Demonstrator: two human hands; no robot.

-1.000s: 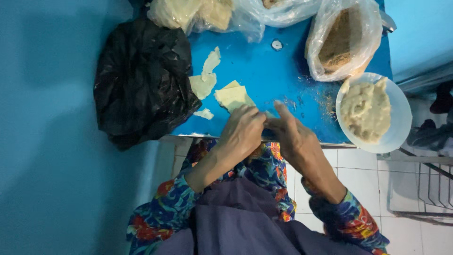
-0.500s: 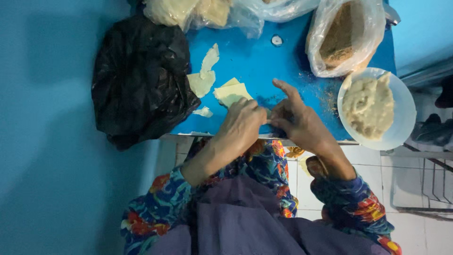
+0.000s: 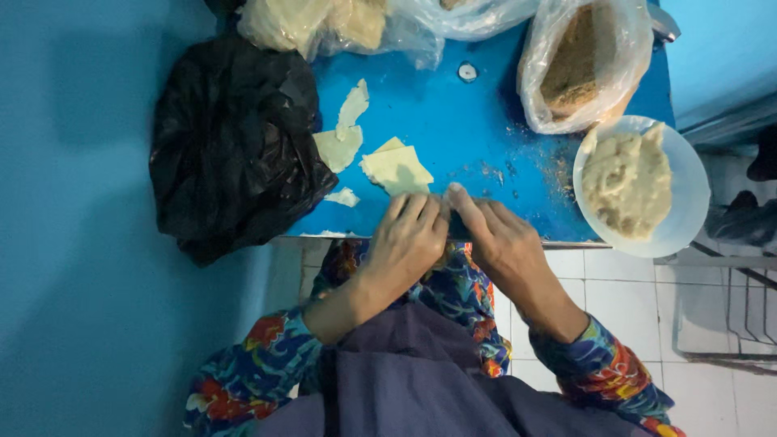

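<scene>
Left hand (image 3: 409, 243) curled in at the near edge of the blue table (image 3: 453, 121), fingers bent and bunched right against the right hand (image 3: 498, 239). Both pressed together over something small at the table edge, hidden under the fingers, so can't tell what's pinched in there or how tight. Right hand's fingertips (image 3: 455, 193) poking up toward the folded pale dough sheet (image 3: 396, 168), which sits flat on the table just beyond the hands. More torn dough scraps (image 3: 344, 129) lying a bit further left, next to a crumpled black plastic bag (image 3: 231, 146) hanging over the table's left side. Off to the right, white bowl of pale mashed filling (image 3: 631, 182) at the corner, with a clear bag of brown crumbs (image 3: 579, 69) just behind it. Crumbs scattered on the blue between bowl and hands.
</scene>
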